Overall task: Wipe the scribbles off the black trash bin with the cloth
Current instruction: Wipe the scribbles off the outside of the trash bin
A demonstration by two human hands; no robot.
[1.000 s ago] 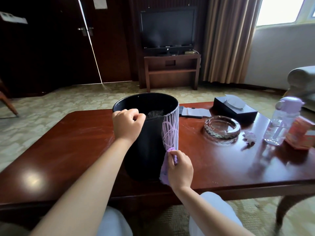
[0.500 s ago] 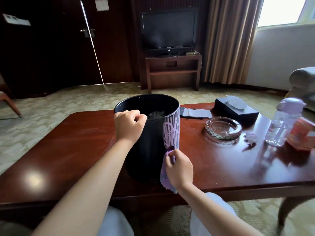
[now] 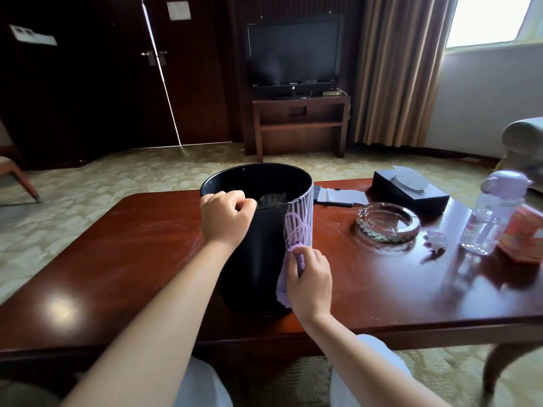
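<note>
Left hand clamped on bin rim; right hand pinching cloth against scribbles.

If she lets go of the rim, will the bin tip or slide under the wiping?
Likely to slide or rock: the black trash bin stands tall on a glossy table, and looks light. The left hand grips its rim while the right hand presses the cloth sideways.

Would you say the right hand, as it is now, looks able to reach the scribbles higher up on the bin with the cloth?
Probably yes: the right hand presses the cloth just below the scribbles, and nothing blocks that side of the bin.
</note>
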